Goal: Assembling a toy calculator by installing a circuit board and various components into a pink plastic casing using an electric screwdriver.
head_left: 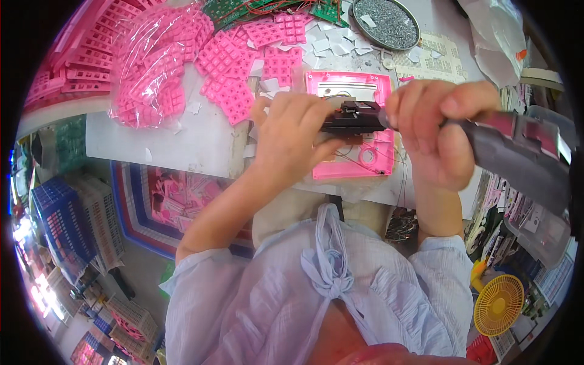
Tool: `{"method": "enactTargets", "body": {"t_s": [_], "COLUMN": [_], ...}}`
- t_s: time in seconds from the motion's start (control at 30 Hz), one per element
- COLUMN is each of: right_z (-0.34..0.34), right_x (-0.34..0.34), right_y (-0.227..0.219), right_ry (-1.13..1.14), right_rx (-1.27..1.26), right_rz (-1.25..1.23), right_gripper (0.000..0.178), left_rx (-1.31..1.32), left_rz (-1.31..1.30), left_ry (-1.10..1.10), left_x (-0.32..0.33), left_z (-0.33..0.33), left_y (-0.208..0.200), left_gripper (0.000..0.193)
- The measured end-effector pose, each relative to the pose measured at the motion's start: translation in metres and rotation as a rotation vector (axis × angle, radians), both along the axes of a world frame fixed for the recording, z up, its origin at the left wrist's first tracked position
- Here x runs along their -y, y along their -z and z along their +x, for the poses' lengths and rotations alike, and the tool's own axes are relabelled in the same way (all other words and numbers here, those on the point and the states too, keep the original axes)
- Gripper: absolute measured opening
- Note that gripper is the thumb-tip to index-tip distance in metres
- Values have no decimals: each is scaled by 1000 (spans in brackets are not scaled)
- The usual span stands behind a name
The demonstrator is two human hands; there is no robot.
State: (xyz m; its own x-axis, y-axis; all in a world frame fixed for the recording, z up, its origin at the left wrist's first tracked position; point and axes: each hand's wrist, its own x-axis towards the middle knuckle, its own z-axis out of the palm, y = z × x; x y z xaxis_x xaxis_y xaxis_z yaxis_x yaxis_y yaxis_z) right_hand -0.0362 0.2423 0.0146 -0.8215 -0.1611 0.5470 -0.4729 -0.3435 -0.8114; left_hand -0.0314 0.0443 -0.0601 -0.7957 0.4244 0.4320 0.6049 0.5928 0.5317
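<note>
A pink plastic housing (383,91), open and with thin wires and small parts inside, lies on the table in front of me. My left hand (292,131) grips a black plastic part (356,118) from its left side, over the housing. My right hand (441,125) is wrapped round a dark power screwdriver (517,149), held nearly level. Its tip points left and meets, or comes very close to, the right end of the black part. Whether a screw sits at the tip is hidden.
Pink keypad sheets (228,61) and a clear bag (149,67) of them lie left. A round dish of screws (386,24), green circuit boards (255,9) and white paper scraps (334,45) are at the back. Below left stands a blue-rimmed crate (131,213) of pink parts.
</note>
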Motion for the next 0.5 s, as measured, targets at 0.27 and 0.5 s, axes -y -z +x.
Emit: {"method": "enactTargets", "body": {"t_s": [0.27,0.5], "right_z": [-11,-15], "right_x": [5,9], "right_y": [21,27], "right_ry": [-62,-93], "right_rx": [-49,-72], "right_rz": [-17,-14], "right_gripper": [27,26], "left_rx": [-125,-104], "left_rz": [-6,74], "left_ry": [23,46], "left_x": [8,8], "left_z": [-3,-4], "left_y": [10,21], "left_gripper": [45,43]}}
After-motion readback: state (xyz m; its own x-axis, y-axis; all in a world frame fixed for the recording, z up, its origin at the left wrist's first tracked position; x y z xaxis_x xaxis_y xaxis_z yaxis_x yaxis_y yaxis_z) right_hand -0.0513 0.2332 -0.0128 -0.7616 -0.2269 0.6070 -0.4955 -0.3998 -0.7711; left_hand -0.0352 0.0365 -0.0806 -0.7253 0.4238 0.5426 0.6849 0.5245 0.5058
